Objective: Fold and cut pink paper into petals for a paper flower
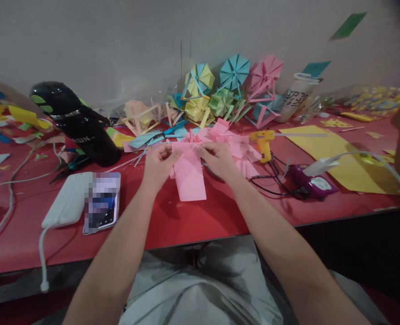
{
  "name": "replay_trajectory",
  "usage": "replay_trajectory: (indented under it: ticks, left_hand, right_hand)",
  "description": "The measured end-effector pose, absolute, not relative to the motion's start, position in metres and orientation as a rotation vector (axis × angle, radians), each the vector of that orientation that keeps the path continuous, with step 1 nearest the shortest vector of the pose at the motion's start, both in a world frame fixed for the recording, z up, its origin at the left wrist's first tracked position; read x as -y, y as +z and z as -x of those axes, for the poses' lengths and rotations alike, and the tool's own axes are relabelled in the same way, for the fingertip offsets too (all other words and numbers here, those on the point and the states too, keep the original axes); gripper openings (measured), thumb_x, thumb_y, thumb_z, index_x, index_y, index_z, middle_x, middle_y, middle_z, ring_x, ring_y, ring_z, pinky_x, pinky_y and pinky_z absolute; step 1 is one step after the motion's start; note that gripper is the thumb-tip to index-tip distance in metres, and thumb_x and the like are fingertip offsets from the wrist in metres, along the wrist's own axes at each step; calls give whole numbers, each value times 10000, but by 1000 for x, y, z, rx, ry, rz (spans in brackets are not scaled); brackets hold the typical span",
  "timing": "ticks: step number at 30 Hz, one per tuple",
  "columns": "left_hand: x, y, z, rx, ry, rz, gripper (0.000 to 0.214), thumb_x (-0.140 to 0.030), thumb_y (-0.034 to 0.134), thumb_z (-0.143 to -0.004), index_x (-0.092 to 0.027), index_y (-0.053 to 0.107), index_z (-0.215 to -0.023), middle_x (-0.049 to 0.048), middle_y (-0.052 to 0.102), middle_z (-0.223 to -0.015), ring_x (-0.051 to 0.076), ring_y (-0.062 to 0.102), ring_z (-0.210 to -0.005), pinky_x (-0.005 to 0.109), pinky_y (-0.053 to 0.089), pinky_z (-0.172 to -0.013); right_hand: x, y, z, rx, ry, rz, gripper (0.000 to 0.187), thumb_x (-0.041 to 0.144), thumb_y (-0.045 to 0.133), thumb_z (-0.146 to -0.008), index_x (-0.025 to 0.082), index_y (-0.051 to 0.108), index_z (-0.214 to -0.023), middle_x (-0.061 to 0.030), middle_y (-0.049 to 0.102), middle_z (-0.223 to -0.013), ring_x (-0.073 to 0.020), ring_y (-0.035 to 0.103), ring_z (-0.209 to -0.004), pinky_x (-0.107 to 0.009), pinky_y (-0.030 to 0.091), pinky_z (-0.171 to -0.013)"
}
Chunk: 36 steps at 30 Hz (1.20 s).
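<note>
A folded piece of pink paper (190, 178) hangs between my two hands over the front of the red table. My left hand (160, 164) pinches its upper left edge, thumb toward the middle. At the upper right edge, my right hand (216, 158) grips the same paper between thumb and fingers. Just behind them lies a heap of folded pink paper pieces (229, 137), partly hidden by my hands. To the right of the heap, a yellow glue gun (263, 145) rests on the table with a clear glue stick in its back.
Left stand a black bottle (81, 126), a white power bank (67, 198) and a phone (102, 203). Several paper pinwheel shapes (234, 72) line the wall. Right are a purple power adapter (313, 183), yellow paper sheets (335, 158) and a white cup (296, 97). Cables cross both sides.
</note>
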<state>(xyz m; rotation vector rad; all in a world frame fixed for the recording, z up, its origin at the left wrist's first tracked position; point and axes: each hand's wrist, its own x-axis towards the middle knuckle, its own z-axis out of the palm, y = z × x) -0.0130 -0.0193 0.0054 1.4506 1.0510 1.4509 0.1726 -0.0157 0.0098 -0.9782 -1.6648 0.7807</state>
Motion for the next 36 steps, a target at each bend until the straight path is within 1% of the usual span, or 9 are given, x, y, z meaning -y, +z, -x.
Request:
replay_trajectory:
  ticks: [4,9,13,15,19,25,31,33,36]
  left_hand:
    - [18,4,11,-1066,1422,-1440,314,-406,875,-656,-159,721,-774,31,720,-768,157,655,-713,272,527,-707]
    - [18,5,12,-1175,1485,-1550,346,-443,827,-725,-171,638,-628,-31,578,-588,89,501,-547,225,389,-536]
    - [20,7,13,-1232,1461,-1611,396,-467,779,-775,-172,604,-576,-43,489,-504,80,423,-487,235,323,-488]
    - [19,5,12,-1209,1422,-1580,379,-473,784,-762,-168,629,-599,-34,523,-528,84,447,-503,232,350,-501]
    - [15,0,9,-1065,1344,-1468,335,-464,834,-680,-161,701,-730,1,657,-689,115,564,-620,239,460,-600]
    - [15,-2,10,-1229,1289,-1520,355,-476,741,-777,-161,649,-643,-8,588,-594,102,486,-548,236,369,-523]
    - [13,-4,9,-1080,1289,-1492,245,-344,802,-689,-163,684,-803,42,717,-811,154,648,-753,285,510,-753]
    - [13,-3,9,-1071,1261,-1511,225,-357,778,-718,-162,689,-788,33,708,-782,148,632,-730,277,499,-728]
    - [14,-2,10,-1153,1221,-1576,263,-414,721,-790,-161,685,-728,6,653,-683,124,552,-634,250,435,-618]
  right_hand:
    - [15,11,-173,1600,750,1006,641,793,583,-802,198,484,-584,26,415,-559,-98,364,-546,-262,326,-518]
    - [14,11,-170,1570,697,1002,660,795,572,-810,199,441,-558,31,373,-557,-94,345,-544,-258,345,-533]
    - [13,10,-169,1549,664,1013,672,804,566,-808,196,432,-555,34,368,-558,-93,334,-552,-259,340,-552]
    - [12,9,-170,1539,631,997,663,785,571,-822,198,420,-554,36,359,-555,-94,326,-554,-263,329,-556]
    - [9,6,-172,1492,590,964,625,720,581,-866,204,404,-561,38,357,-550,-98,338,-546,-272,322,-558]
    - [8,7,-174,1461,552,992,606,704,575,-875,207,427,-562,33,380,-541,-104,352,-542,-274,335,-553]
    - [7,8,-177,1448,517,993,565,631,571,-920,207,448,-569,31,414,-536,-107,391,-542,-277,340,-553]
    - [6,8,-179,1442,510,985,559,613,576,-925,205,447,-566,31,422,-533,-104,396,-539,-279,341,-559]
    - [5,7,-180,1416,513,980,557,614,589,-915,204,457,-563,33,430,-536,-100,401,-534,-278,348,-564]
